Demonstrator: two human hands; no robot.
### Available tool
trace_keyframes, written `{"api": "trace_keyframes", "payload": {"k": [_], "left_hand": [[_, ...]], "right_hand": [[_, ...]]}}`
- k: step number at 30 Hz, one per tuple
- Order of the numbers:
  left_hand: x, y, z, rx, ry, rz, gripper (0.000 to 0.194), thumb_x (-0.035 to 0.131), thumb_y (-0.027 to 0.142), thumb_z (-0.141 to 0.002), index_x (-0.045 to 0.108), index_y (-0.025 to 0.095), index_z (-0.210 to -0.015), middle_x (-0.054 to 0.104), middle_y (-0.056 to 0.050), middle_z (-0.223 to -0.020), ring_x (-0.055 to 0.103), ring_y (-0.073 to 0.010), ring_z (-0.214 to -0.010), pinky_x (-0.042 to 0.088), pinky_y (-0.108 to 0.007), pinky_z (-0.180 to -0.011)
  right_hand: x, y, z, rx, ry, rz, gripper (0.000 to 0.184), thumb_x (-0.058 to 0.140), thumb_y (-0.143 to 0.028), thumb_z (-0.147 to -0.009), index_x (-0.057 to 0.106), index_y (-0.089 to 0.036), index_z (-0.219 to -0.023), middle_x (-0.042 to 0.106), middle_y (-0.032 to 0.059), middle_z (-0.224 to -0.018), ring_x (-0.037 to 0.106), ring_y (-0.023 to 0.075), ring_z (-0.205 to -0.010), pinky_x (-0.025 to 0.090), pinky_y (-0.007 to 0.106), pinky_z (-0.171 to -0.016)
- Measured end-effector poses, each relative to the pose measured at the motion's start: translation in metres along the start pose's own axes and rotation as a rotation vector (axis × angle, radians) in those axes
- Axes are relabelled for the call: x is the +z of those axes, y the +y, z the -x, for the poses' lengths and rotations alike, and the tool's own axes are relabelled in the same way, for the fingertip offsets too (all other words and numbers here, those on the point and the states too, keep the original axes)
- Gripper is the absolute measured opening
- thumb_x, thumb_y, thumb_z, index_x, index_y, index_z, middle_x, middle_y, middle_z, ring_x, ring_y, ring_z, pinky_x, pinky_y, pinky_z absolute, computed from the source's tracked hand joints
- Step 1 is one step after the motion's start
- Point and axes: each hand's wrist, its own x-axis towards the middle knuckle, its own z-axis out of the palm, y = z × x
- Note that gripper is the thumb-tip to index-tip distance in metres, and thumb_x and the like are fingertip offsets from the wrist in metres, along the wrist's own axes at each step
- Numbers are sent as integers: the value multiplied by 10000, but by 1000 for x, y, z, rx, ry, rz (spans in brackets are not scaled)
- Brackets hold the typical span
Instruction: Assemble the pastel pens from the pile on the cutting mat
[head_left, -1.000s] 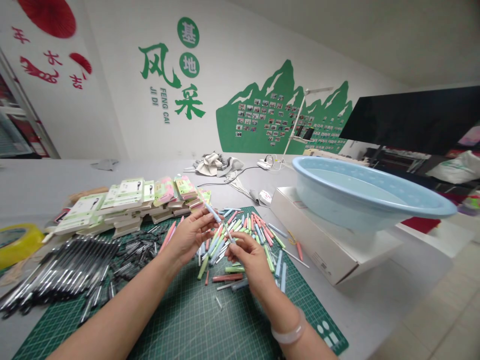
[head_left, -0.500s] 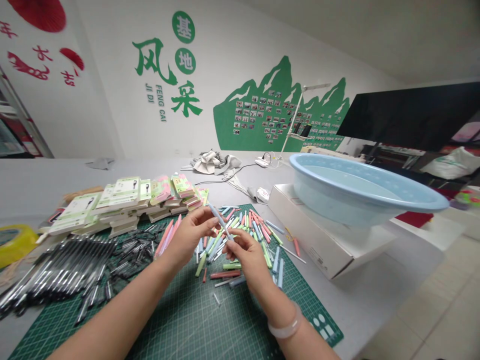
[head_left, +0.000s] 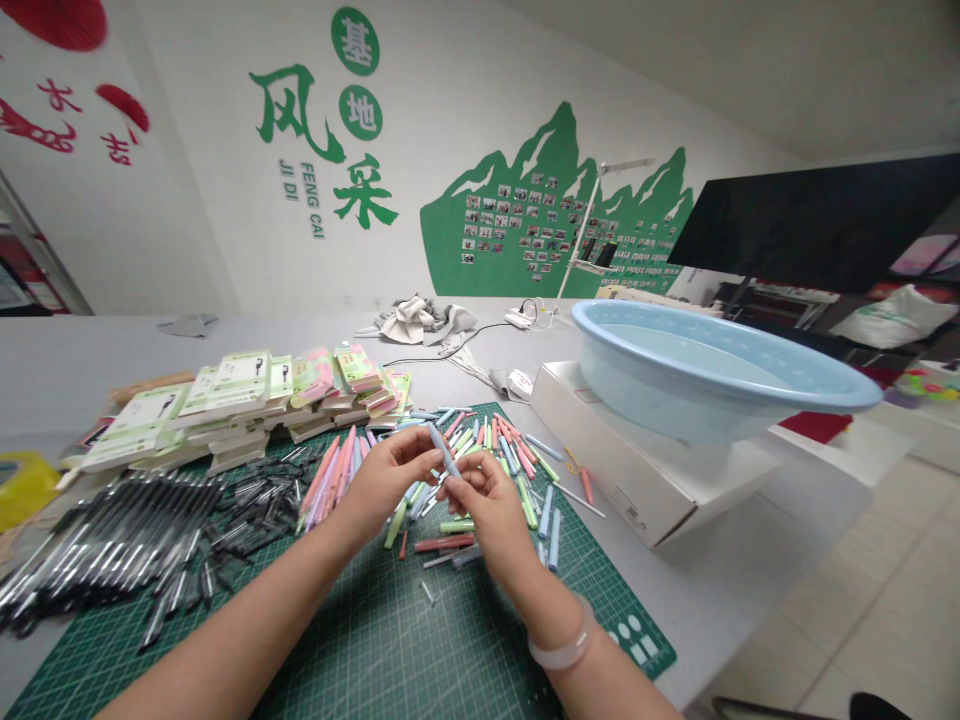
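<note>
Fingers of both our hands are curling into a narrow pinch: our left hand [head_left: 390,472] is gripping a pale blue pen [head_left: 444,450] around its middle, and our right hand [head_left: 484,495] is gripping its lower end, with no gap showing at the barrel. We are holding it tilted, tip up and away from us, just above a loose heap of coloured pen parts [head_left: 517,450]; pinching it at two places is probably keeping it steady and in line. Beneath, a green cutting mat [head_left: 375,630] is lying over the grey table [head_left: 637,590], likely to guard its surface. Beside our left forearm, pink and purple pens [head_left: 334,478] are lying roughly side by side, seemingly to keep them apart from the heap. Farther left, black pens [head_left: 150,535] are resting in a row, with small black parts [head_left: 262,500] scattering next to them. Behind these, we are seeing stacked small boxes [head_left: 244,375]. Off to our right, a blue basin [head_left: 660,400] is sitting on a white box [head_left: 600,465], perhaps to spare table space.
</note>
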Motion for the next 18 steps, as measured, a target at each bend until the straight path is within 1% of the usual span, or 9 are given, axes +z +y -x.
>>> {"api": "trace_keyframes", "payload": {"k": [3,7,9,10,12,13,15,17,18], "left_hand": [[0,-1,1,11,-20,-2,138,612,280,-783,632,169,-862,632,-23,-789,563,-141,-704,441,-226,-616],[-2,2,2,5,-78,21,158,597,290,-796,637,164,-881,626,-24,-764,548,-128,-636,420,-226,-584],[-3,2,2,-6,-118,52,172,590,298,-799,633,166,-900,624,-28,-787,553,-131,-627,421,-236,-580],[-3,2,2,-5,-118,68,183,599,298,-791,627,170,-919,624,-31,-816,563,-138,-651,427,-240,-590],[-2,0,1,21,-57,83,234,652,280,-748,611,185,-957,617,-25,-862,574,-149,-725,433,-238,-624],[-1,-1,0,41,-5,83,256,682,262,-720,605,190,-954,611,-14,-852,571,-148,-747,429,-231,-638],[1,-2,-2,64,82,85,241,716,233,-687,602,184,-894,601,5,-790,560,-132,-730,417,-217,-646],[3,-2,-2,37,86,130,215,714,233,-695,606,172,-870,619,-4,-768,567,-130,-711,421,-226,-661],[4,-2,-2,8,59,172,237,706,242,-706,609,171,-911,640,-22,-796,583,-143,-728,431,-243,-681]], "right_hand": [[0,2,1,16,-19,-23,144,618,-256,-784,505,-180,-831,661,4,-645,511,99,-506,364,209,-502],[1,5,1,48,-114,-77,160,531,-320,-855,535,-160,-861,664,30,-665,495,94,-505,336,213,-502],[2,6,0,55,-136,-86,177,511,-330,-870,544,-157,-854,653,26,-662,491,91,-512,338,216,-515],[3,6,0,54,-134,-86,176,512,-331,-872,544,-159,-852,646,21,-661,488,90,-514,341,218,-521],[4,7,1,40,-119,-83,165,521,-330,-870,536,-167,-851,638,12,-661,487,91,-519,348,220,-527],[4,7,1,32,-111,-80,158,531,-328,-866,531,-171,-852,638,9,-661,488,92,-521,350,221,-528],[5,8,2,26,-101,-80,152,549,-327,-858,522,-177,-851,641,8,-659,489,94,-522,348,219,-524],[5,9,2,32,-102,-97,154,548,-329,-860,522,-177,-850,641,8,-659,482,89,-516,336,214,-514],[5,10,2,36,-104,-110,157,542,-331,-864,527,-175,-856,638,8,-660,477,86,-513,329,211,-510]]}}
